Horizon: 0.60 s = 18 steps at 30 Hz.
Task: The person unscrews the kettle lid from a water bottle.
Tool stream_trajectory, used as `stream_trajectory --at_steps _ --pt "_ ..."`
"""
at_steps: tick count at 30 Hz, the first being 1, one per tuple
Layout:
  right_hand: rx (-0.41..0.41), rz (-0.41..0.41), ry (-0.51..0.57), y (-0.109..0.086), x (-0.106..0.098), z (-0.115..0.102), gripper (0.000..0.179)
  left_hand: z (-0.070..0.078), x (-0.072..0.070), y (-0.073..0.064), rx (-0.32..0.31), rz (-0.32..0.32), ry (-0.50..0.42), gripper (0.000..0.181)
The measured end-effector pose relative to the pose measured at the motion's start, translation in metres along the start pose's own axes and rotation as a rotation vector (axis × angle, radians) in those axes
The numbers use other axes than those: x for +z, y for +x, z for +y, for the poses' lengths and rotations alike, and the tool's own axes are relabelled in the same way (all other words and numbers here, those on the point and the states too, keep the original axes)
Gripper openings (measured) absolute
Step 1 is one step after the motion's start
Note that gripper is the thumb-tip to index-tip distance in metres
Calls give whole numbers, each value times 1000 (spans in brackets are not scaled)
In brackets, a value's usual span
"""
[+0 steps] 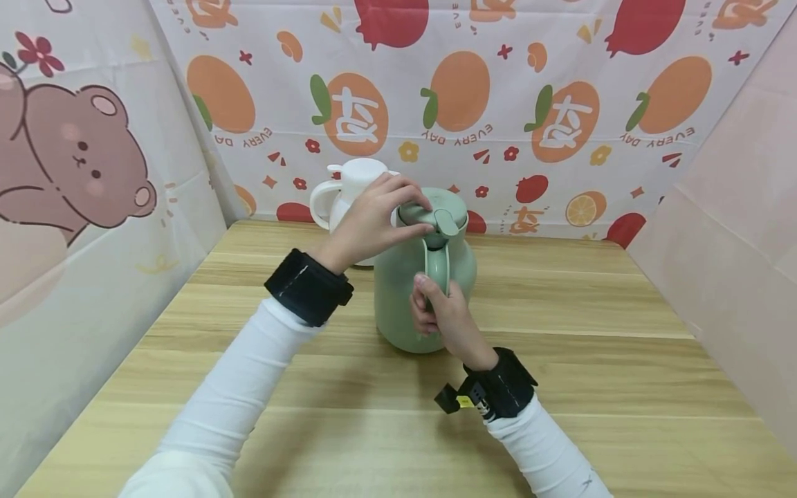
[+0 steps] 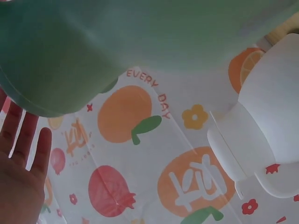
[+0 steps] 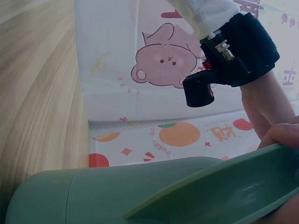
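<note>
A pale green thermos jug (image 1: 401, 301) stands upright on the table, its handle facing the person. My left hand (image 1: 373, 218) reaches over from the left and holds the jug's round lid (image 1: 459, 205), thumb on the near side and fingers across the top and far edge. In the left wrist view, several fingers (image 2: 41, 151) show right at the lid's rim. Lower down, my right hand (image 1: 457, 321) grips the handle (image 1: 438, 266), thumb uppermost. The right wrist view shows the broad handle (image 3: 243, 186) close up, with much of that hand cut off.
Just behind and left of the green jug is a white jug (image 1: 360, 174), partly hidden by the left hand. A wood-grain table (image 1: 591, 332) lies beneath. Printed cloth (image 1: 411, 90) hangs along the back, with more cloth on both sides.
</note>
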State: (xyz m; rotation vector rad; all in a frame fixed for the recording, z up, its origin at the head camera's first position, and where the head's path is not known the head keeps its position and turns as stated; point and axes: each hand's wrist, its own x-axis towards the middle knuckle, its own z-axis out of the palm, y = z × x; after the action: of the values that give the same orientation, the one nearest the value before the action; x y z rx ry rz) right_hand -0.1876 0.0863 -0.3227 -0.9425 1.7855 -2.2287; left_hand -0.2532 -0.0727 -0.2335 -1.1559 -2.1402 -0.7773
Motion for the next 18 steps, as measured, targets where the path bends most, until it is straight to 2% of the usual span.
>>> stream_trajectory --at_steps 5,18 --pt "6 9 7 0 0 -1 38 4 6 4 -6 -3 23 26" --pt "-13 -15 17 1 -1 0 37 9 17 18 56 5 137 30"
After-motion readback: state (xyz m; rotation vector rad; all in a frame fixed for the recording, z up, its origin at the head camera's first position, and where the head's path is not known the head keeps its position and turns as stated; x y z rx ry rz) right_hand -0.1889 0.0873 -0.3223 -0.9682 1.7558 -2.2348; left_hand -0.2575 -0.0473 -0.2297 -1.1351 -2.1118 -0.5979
